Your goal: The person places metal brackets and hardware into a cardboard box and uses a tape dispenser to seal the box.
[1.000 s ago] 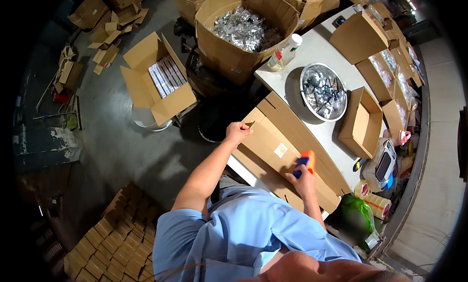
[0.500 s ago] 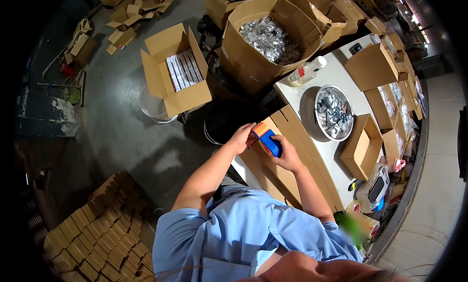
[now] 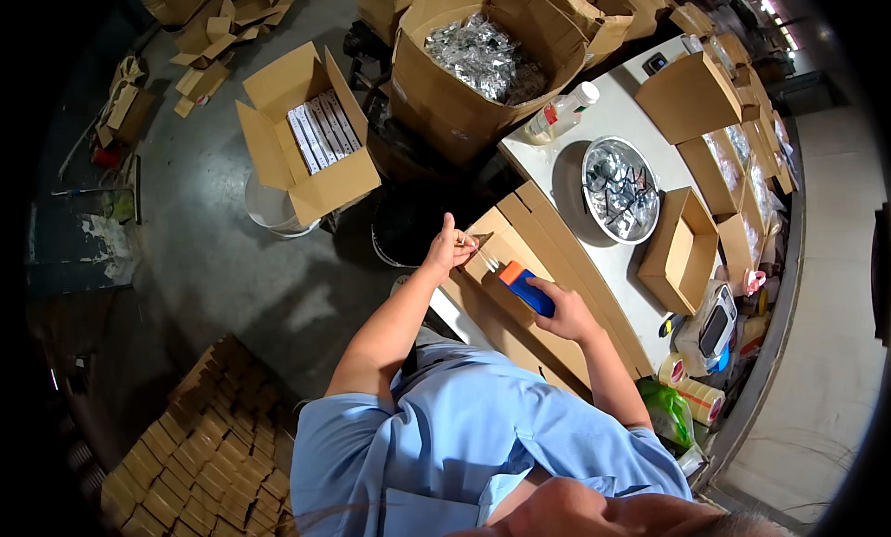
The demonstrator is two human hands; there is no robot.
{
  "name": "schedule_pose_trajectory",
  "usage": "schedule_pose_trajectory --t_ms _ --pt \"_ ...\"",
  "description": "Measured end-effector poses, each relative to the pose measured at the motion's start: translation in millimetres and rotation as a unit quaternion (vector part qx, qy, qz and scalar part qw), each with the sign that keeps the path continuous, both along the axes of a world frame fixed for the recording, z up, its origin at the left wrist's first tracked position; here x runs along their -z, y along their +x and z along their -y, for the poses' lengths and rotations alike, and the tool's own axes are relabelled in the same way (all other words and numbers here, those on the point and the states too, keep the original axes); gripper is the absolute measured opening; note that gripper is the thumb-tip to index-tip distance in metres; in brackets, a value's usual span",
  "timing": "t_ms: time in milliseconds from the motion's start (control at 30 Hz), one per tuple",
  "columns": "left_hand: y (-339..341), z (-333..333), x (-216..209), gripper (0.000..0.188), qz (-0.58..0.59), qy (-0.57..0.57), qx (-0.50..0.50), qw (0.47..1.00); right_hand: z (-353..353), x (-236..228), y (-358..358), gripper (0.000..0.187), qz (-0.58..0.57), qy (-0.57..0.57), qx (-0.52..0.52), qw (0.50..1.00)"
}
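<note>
My right hand (image 3: 569,312) grips a blue and orange tape dispenser (image 3: 530,291) by its blue body, just above a long flat cardboard box (image 3: 513,229) at the table's near edge. From the dispenser's orange end a shiny clear strip of tape (image 3: 489,260) runs up and left to my left hand (image 3: 449,249). The fingertips of that hand are pinched on the strip's end, with the thumb pointing up. Part of the box lies hidden under the dispenser and my right hand.
On the white table (image 3: 557,180) stand a round metal bowl (image 3: 594,203) of small parts, a clear bottle (image 3: 560,113) and an open carton (image 3: 680,258). An open box of white packs (image 3: 323,133) and a large carton (image 3: 436,119) are beyond. Stacked small cartons (image 3: 200,444) fill the lower left.
My hands have moved apart: the dispenser has shifted right and down, and tape now spans the gap to my left hand. The whole view has shifted slightly.
</note>
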State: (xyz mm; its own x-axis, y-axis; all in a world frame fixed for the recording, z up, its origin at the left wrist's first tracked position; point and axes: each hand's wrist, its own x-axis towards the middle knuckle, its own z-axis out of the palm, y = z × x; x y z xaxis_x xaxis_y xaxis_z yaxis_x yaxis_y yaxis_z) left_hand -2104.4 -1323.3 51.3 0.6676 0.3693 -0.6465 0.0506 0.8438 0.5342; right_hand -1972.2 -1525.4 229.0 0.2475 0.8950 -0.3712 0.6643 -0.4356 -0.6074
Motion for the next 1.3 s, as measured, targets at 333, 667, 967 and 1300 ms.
schedule_pose_trajectory --t_ms 333,667,967,1300 --pt "8.4 23.3 3.3 0.021 -0.315 0.557 0.094 0.763 -33.3 5.9 -2.3 0.058 0.105 -0.116 -0.026 0.987" --pt "9.7 50.9 3.8 0.051 -0.109 0.532 0.080 0.836 1.2 2.6 11.2 0.059 0.073 -0.097 -0.028 0.992" --pt "35.6 94.4 -25.3 0.080 -0.186 0.796 0.320 0.479 220.9 -1.5 48.5 0.056 0.126 -0.212 0.057 0.967" --pt "82.4 209.2 -65.5 0.098 0.026 0.749 0.589 0.303 330.8 19.2 18.2 0.056 0.094 0.135 0.518 0.839"
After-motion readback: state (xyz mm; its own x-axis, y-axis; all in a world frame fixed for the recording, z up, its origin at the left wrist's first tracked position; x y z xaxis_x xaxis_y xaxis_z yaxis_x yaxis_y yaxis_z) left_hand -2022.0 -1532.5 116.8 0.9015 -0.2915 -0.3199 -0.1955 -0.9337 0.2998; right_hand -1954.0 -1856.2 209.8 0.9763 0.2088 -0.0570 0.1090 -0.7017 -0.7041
